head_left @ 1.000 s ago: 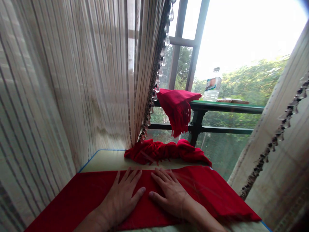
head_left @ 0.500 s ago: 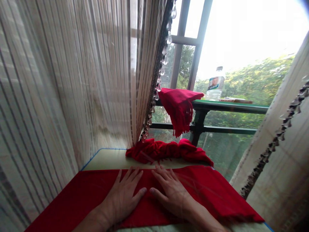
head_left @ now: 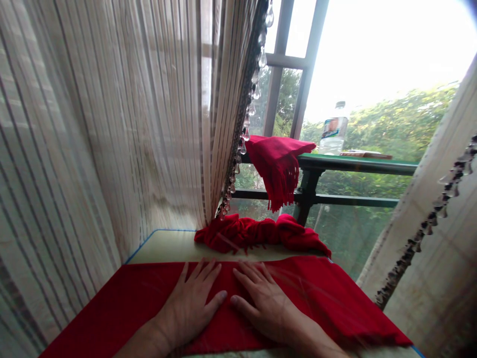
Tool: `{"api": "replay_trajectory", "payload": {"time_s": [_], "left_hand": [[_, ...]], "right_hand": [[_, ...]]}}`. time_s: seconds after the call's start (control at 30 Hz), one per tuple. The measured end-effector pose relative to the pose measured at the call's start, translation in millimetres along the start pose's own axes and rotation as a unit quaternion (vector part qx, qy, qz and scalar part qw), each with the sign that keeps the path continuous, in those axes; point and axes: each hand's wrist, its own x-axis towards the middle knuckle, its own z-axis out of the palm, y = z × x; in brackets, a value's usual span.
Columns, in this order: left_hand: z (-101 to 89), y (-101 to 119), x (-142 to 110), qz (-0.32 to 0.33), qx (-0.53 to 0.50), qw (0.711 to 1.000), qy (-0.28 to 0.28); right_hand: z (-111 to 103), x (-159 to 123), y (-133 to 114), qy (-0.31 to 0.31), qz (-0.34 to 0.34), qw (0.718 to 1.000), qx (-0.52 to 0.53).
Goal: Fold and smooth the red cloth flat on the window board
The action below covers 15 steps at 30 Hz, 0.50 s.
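Observation:
A red cloth (head_left: pixel 328 298), which looks like a scarf folded lengthwise, lies flat across the pale table (head_left: pixel 167 247). My left hand (head_left: pixel 192 298) rests palm down on it, fingers spread and pointing at its far edge. Beside it my right hand (head_left: pixel 263 301) also lies flat on the cloth, fingers apart, its thumb close to the left thumb. Beyond the fingertips, a bunched red scarf (head_left: pixel 261 233) with some fringe lies along the table's far edge. Neither hand grips anything.
Another red fringed scarf (head_left: pixel 276 164) hangs over the dark green railing (head_left: pixel 357 166). On that rail stand a clear plastic bottle (head_left: pixel 333 132) and a flat object (head_left: pixel 365 154). A striped sheer curtain (head_left: pixel 149 109) borders the left; a beaded curtain (head_left: pixel 428 223) hangs at the right.
My right hand has shifted very slightly downward and left on the cloth. My left hand stays almost in place, and the view has moved a touch.

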Motion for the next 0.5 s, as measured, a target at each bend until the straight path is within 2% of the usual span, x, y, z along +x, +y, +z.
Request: {"api": "replay_trajectory", "payload": {"time_s": [0.07, 0.23, 0.4, 0.5], "left_hand": [[-0.8, 1.0, -0.1, -0.004, 0.0, 1.0, -0.002], [-3.9, 2.6, -0.1, -0.005, 0.001, 1.0, -0.008], [-4.7, 3.5, -0.8, -0.006, -0.002, 1.0, -0.003], [-3.8, 3.5, -0.8, -0.01, 0.004, 1.0, -0.011]], "right_hand": [[1.6, 0.1, 0.7, -0.009, 0.0, 1.0, 0.005], [2.8, 2.0, 2.4, 0.035, -0.016, 0.999, 0.009], [0.8, 1.1, 0.2, -0.013, 0.0, 1.0, 0.015], [0.6, 1.4, 0.1, -0.002, 0.0, 1.0, 0.001]]}}
